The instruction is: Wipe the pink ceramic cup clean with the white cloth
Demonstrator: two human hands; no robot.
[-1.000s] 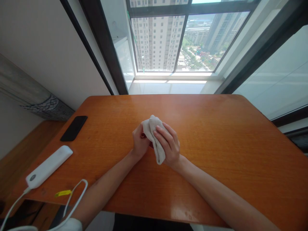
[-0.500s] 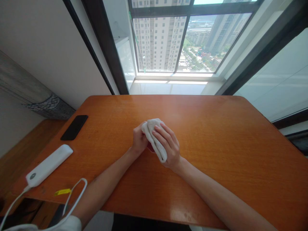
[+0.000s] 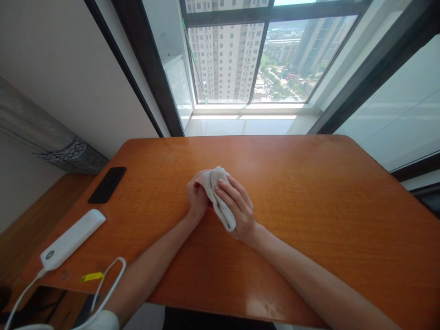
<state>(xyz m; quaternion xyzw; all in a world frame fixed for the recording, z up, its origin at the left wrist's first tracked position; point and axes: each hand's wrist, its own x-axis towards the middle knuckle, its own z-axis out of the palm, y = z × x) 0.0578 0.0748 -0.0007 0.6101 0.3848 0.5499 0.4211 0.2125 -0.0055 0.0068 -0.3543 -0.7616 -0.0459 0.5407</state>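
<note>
Both hands meet over the middle of an orange wooden table [image 3: 309, 197]. My right hand [image 3: 239, 211] has its fingers wrapped round a white cloth [image 3: 216, 192], which is pressed against something small and red that is mostly hidden. My left hand [image 3: 196, 199] is closed on that red thing from the left side; only a sliver of red shows at its fingertips and under the cloth.
A black phone [image 3: 107, 184] lies flat near the table's left edge. A white power strip [image 3: 71, 239] with a white cable [image 3: 106, 284] and yellow tag sits at the front left corner. Large windows stand beyond the table's far edge.
The cloth and both hands shifted slightly left and the cloth turned a little over the red thing. The grip stays the same.
</note>
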